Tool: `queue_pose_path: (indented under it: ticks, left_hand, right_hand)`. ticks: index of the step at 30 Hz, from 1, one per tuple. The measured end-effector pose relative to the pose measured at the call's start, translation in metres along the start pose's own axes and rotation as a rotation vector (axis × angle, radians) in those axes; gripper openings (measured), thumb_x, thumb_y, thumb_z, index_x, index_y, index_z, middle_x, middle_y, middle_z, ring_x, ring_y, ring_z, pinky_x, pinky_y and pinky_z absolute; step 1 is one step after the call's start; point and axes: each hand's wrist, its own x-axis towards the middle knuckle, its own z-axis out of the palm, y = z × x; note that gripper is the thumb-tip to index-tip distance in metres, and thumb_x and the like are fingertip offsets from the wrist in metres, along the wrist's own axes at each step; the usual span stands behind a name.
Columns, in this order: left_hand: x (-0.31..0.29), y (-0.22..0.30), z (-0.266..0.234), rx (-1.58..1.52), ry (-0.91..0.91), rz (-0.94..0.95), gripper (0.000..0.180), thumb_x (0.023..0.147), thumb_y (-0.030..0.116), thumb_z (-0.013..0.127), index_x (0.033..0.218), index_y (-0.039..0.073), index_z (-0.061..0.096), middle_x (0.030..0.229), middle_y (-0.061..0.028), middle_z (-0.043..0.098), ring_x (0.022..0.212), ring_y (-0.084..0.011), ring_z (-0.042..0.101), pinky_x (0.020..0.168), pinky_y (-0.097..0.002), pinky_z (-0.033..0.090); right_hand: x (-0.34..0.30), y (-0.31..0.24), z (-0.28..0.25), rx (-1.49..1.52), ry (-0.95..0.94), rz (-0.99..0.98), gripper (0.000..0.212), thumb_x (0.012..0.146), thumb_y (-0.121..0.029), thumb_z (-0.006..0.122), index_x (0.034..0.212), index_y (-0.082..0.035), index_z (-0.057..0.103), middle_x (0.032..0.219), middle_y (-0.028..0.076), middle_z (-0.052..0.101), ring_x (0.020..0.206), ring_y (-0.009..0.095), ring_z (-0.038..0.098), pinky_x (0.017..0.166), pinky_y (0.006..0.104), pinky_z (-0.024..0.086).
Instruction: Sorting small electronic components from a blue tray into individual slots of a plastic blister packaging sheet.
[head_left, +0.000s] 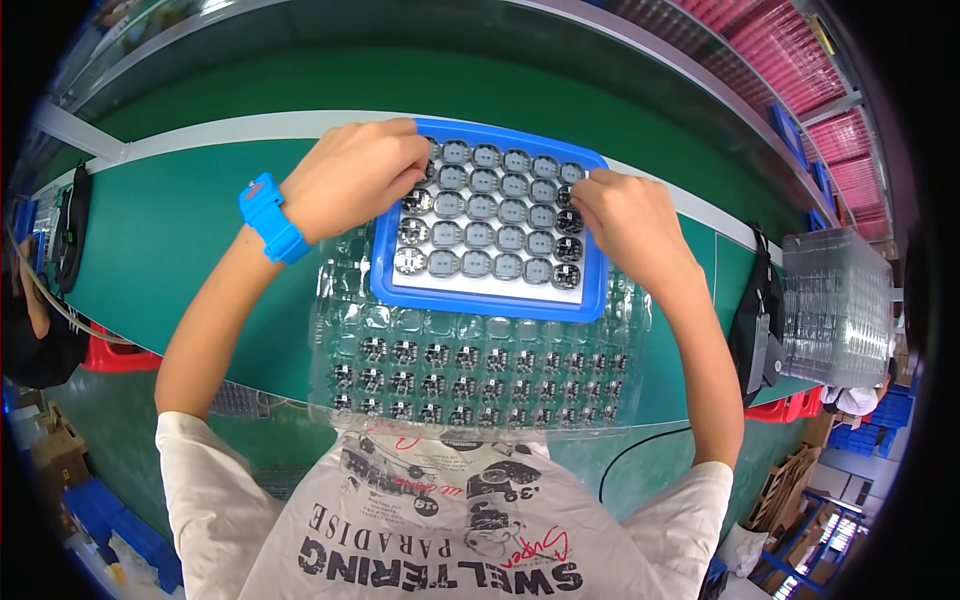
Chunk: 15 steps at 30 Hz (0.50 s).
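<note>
Left hand [350, 175] and right hand [635, 225] have fingers drawn together over opposite side columns of a blue rectangular plastic tray [384, 262]; whether either grips anything, I cannot tell. They seem to be setting or adjusting black-and-silver rounded pieces [568, 249]; next probably calls for precise fingertip placement. Grey rounded pieces [481, 207] fill the middle columns. The tray overlaps a clear moulded plastic sheet [475, 330] on the green desk [140, 230].

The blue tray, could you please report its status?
Left hand at left column of blue tray, right hand at right column; grips hidden. Dark parts in both columns. Clear tray partly underneath.
</note>
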Motion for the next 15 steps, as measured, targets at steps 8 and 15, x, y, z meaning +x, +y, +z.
queue_pose_path:
  ticks: [8,15]
  left_hand:
    - [-0.002,0.0,0.004,0.063,-0.023,0.008,0.007,0.085,0.008,0.064,0.085,0.001,0.062,0.088,-0.0129,0.06,0.076,-0.0354,0.061,0.065,-0.0449,0.048]
    - [0.001,-0.001,0.01,0.1,-0.064,0.01,0.008,0.085,0.008,0.065,0.085,0.001,0.062,0.088,-0.0128,0.059,0.076,-0.0359,0.061,0.065,-0.046,0.048]
  right_hand:
    - [0.0,0.001,-0.002,0.016,0.026,-0.043,0.004,0.078,-0.005,0.066,0.078,-0.001,0.066,0.079,0.014,0.065,0.072,0.033,0.065,0.064,0.0431,0.051]
    - [-0.001,-0.001,0.0,0.017,0.061,-0.064,0.003,0.068,0.001,0.065,0.07,-0.001,0.063,0.077,0.014,0.066,0.067,0.034,0.066,0.061,0.0427,0.053]
